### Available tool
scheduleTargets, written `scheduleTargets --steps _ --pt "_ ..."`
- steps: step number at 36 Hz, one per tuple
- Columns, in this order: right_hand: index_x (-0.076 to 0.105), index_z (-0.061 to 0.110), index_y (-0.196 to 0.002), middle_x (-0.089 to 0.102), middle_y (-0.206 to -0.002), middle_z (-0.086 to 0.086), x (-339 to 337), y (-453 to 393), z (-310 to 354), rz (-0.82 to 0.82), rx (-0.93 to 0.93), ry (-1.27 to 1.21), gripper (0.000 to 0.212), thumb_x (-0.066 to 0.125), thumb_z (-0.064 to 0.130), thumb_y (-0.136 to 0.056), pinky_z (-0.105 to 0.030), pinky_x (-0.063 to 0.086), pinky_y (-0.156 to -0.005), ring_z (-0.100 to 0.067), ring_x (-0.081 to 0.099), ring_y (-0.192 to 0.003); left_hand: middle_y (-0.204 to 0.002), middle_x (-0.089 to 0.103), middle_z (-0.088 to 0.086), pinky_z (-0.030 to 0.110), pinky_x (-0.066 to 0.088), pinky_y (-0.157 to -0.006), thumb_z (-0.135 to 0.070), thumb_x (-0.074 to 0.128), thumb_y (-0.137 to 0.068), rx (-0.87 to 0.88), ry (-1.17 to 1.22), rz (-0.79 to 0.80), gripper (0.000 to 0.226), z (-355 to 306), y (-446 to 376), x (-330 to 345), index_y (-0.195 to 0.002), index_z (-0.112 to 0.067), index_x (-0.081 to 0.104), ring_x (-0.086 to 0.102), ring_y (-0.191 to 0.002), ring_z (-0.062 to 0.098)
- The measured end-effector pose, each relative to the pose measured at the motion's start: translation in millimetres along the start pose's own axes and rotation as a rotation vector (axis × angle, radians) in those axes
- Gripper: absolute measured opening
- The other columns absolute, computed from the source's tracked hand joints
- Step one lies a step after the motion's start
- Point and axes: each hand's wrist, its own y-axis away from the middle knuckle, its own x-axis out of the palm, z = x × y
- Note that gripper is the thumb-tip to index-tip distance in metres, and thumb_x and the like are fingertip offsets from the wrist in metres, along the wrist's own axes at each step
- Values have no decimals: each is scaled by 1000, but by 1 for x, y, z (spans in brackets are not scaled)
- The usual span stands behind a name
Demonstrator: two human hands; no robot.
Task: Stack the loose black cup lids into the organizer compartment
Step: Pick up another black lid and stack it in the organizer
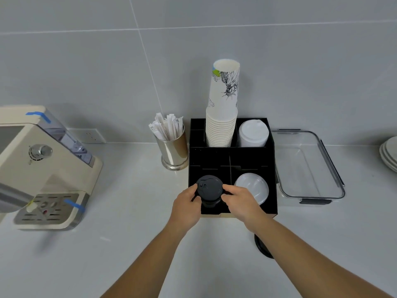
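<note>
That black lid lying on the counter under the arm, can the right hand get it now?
Probably not yet. The right hand and left hand both hold the black lid stack at the organizer. The loose black lid lies under that forearm.

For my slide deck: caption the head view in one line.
Both hands, left and right, lower a stack of black lids into the organizer's front-left compartment.

Matt black plastic lids (209, 188); matt black organizer (271, 168); paper cups (222, 117); shiny metal holder (174, 150) at 9 o'clock; glossy white bench (129, 211).
</note>
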Motion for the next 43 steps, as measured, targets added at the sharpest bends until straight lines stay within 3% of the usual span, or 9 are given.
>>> scheduleTargets --steps 4,8,12,17,20,25,28,35,43 --pt "48 24 -144 67 -119 0 -1 -3 -3 27 -7 20 50 53 18 -95 -19 49 -71 -9 61 -84 -119 61 -10 20 37 -92 -4 39 -96 21 -19 14 46 0 1 0 -135 -25 53 53 -109 10" --pt "48 20 -144 57 -137 1 -3 -2 -2 26 8 17 49 54 18 -96 -25 42 -94 -17 55 -120 -109 57 -13 22 37 -89 -7 39 -98 3 4 8 43 -2 1 -1 -128 -32 53 52 -103 12" --pt "67 20 -109 53 -72 1 -8 4 -1 40 -1 -9 21 52 13 -95 -27 39 -61 -13 47 -64 -116 61 -13 26 43 -96 -13 43 -97 -48 33 -3 41 -1 4 -8 -136 -22 52 56 -113 16" --pt "47 19 -66 38 -62 6 -16 17 -8 15 -17 -7 30 48 15 -95 -22 29 -56 -12 33 -59 -129 64 -5 34 43 -107 -21 53 -94 -66 52 -40 37 12 14 -16 -130 -23 60 56 -122 14" --pt "62 3 -83 44 -71 -6 -22 25 -16 18 -29 -4 22 52 19 -94 -29 35 -62 -20 40 -67 -126 64 -7 29 43 -101 -26 56 -94 -101 56 -51 33 19 23 -17 -125 -22 63 58 -116 12" --pt "78 32 -95 74 -104 -8 -34 38 -36 -15 2 -114 15 65 28 -89 -45 51 -102 -25 67 -104 -116 66 -10 33 48 -98 -32 58 -92 -130 41 -17 15 30 37 -12 -104 -37 67 62 -109 16" --pt "75 28 -103 73 -109 0 -44 47 -46 -11 23 -215 16 68 23 -89 -39 49 -105 -13 66 -107 -112 70 -8 37 50 -99 -31 62 -90 -142 43 1 15 40 43 -6 -101 -33 72 65 -105 12" --pt "73 21 -98 73 -108 -13 -67 69 -74 -93 93 -343 14 65 12 -91 -35 51 -101 -19 68 -105 -99 74 14 45 53 -94 -18 64 -88 -237 147 48 16 49 58 17 -81 -26 76 68 -89 27" --pt "72 15 -101 73 -104 -12 -92 81 -115 -206 182 -384 15 61 9 -94 -34 53 -93 -24 69 -100 -87 75 11 41 55 -90 -15 63 -89 -316 258 -8 12 55 59 44 -88 -14 75 69 -90 29"
